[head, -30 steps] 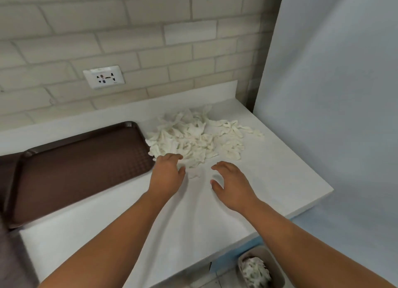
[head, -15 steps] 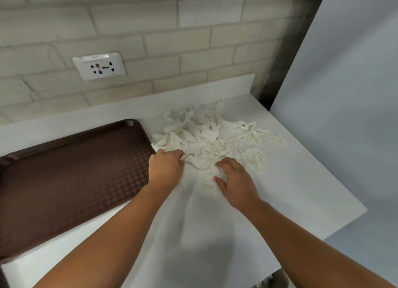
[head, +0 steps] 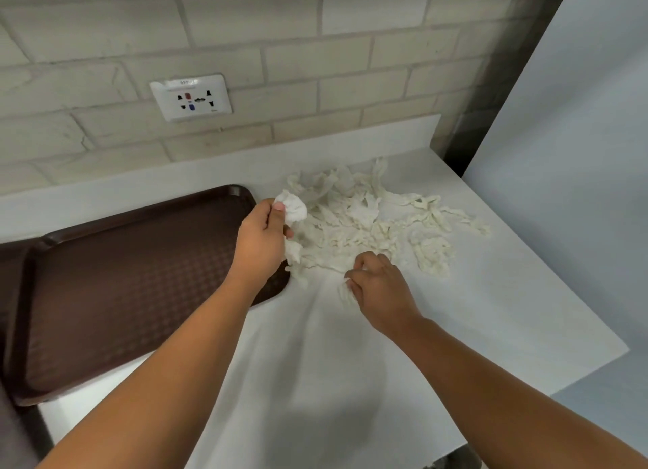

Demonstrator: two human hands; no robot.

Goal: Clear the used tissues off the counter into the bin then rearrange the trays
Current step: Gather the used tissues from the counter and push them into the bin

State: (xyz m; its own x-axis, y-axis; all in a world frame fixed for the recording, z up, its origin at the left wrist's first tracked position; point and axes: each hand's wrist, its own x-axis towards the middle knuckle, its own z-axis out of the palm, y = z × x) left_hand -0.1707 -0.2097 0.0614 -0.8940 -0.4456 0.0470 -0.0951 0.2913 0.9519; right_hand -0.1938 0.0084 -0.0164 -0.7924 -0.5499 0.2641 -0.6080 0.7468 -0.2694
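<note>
A heap of crumpled white used tissues (head: 364, 216) lies on the white counter (head: 491, 311) near the back wall. My left hand (head: 261, 242) is at the heap's left edge, closed around a bunch of tissues (head: 292, 207) that sticks up above my thumb and trails down below my fingers. My right hand (head: 380, 286) rests at the front edge of the heap, fingers curled over a few tissue scraps (head: 345, 295). A brown tray (head: 122, 286) lies flat on the counter to the left, its right corner under my left wrist. The bin is out of sight.
A second brown tray edge (head: 10, 265) shows at the far left. A wall socket (head: 191, 97) sits on the brick wall above. The counter ends in a corner at the right (head: 624, 349), next to a pale blue wall (head: 578, 153).
Both hands moved forward into the heap and closed. My left hand has lifted a bunch of tissues off the counter; my right hand has gathered scraps at the front.
</note>
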